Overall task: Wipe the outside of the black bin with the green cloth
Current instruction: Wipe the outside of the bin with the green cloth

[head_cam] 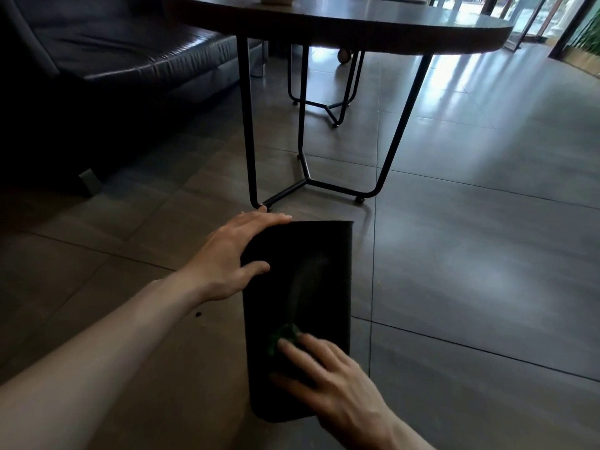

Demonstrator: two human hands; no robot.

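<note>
On the grey tiled floor [470,254], just in front of the black metal legs of a round table [389,24], the black bin [324,287] lies on its side, lengthwise away from the person. Their left hand [227,264] rests on its far left corner, fingers straight along the far edge and thumb flat on the upper face. Their right hand [328,378], blurred, presses spread fingers onto the bunched green cloth [281,339] against the bin's upper face near its close end. To the left stands a dark leather sofa [113,53].

Head view, single: worn camera, close above the black bin [328,254], facing forward and down; floor [454,254] beyond the bin.
</note>
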